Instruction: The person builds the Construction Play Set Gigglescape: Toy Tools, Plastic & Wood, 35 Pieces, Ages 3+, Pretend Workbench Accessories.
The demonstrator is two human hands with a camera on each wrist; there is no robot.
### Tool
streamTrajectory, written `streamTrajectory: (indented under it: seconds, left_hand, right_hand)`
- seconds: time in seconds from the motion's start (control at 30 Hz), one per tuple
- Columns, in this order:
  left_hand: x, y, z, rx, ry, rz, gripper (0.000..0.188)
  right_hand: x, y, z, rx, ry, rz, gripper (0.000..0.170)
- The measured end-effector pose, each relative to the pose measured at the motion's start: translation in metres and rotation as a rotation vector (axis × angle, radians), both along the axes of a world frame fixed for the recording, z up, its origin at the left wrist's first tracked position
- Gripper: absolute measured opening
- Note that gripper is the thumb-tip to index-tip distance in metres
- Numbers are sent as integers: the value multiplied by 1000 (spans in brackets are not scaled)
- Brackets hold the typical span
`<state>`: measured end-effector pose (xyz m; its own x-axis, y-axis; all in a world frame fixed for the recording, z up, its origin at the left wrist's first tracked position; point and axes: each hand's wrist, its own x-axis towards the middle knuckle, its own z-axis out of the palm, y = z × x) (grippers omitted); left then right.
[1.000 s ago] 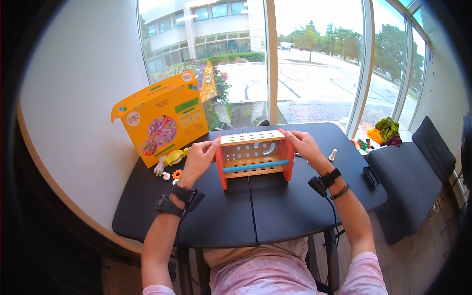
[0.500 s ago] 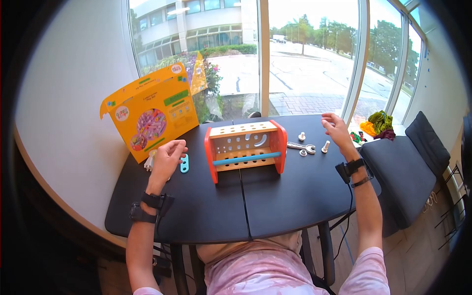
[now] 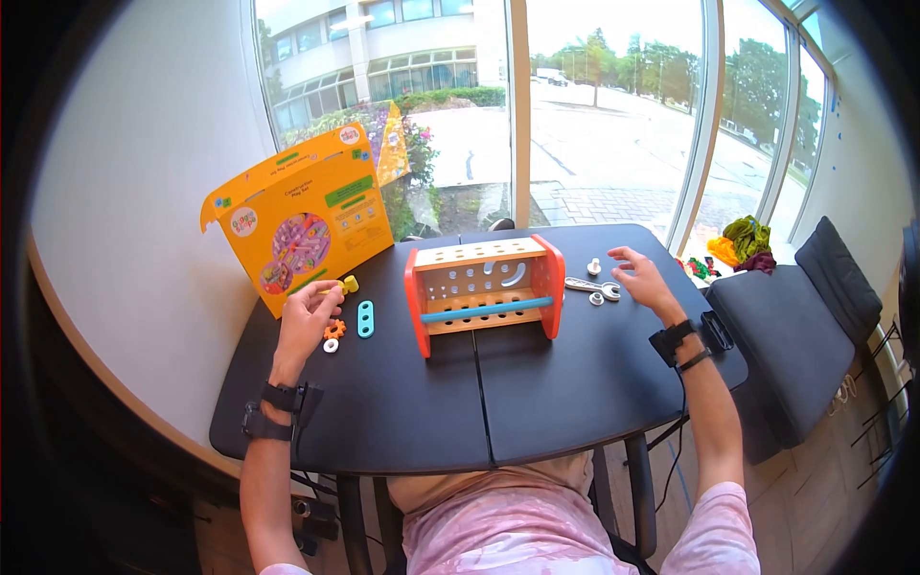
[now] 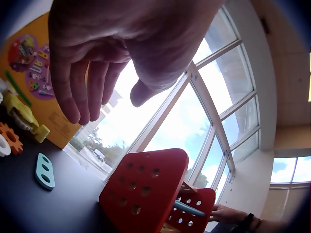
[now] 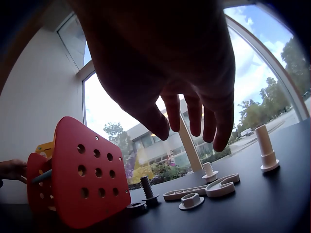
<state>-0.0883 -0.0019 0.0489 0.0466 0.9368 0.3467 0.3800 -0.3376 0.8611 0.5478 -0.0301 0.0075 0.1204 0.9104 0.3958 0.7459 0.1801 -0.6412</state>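
Observation:
A toy workbench (image 3: 487,309) with red side panels, holed wooden shelves and a blue rod stands upright mid-table. My left hand (image 3: 309,318) hovers to its left, fingers loosely bent and holding nothing, above a yellow toy piece (image 4: 22,112), an orange gear (image 3: 334,329) and a white ring (image 3: 331,346). A teal three-hole strip (image 3: 365,319) lies between that hand and the workbench. On the other side, my right hand (image 3: 648,284) hangs empty with fingers spread, over a toy wrench (image 3: 594,287), a white nut (image 5: 191,201) and white bolts, one a tall bolt (image 5: 266,150).
An orange-yellow cardboard box (image 3: 307,211) leans at the back left by the wall. Large windows rise behind the black table (image 3: 422,412). A dark grey chair (image 3: 795,316) stands to the right, with bunched green cloth (image 3: 745,237) behind it.
Both hands held the workbench by its sides a second ago. They have let go and moved apart, left hand over the yellow pieces, right hand over the wrench and bolts.

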Motion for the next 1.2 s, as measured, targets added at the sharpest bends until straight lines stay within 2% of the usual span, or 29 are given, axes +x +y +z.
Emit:
streamTrajectory:
  seconds: [0.27, 0.37, 0.57, 1.2]
  left_hand:
    - [-2, 2, -4, -3, -15, -3, 41]
    - [-2, 1, -4, -5, -14, 5, 41]
    - [-6, 0, -5, -20, 18, 7, 44]
    - [-14, 3, -10, -18, 62, 20, 45]
  right_hand:
    - [-38, 1, -2, -94, -68, 216, 37]
    - [-56, -6, 8, -183, -88, 220, 37]
    - [-64, 4, -2, -123, -154, 316, 37]
    - [-71, 2, -4, -160, -206, 339, 38]
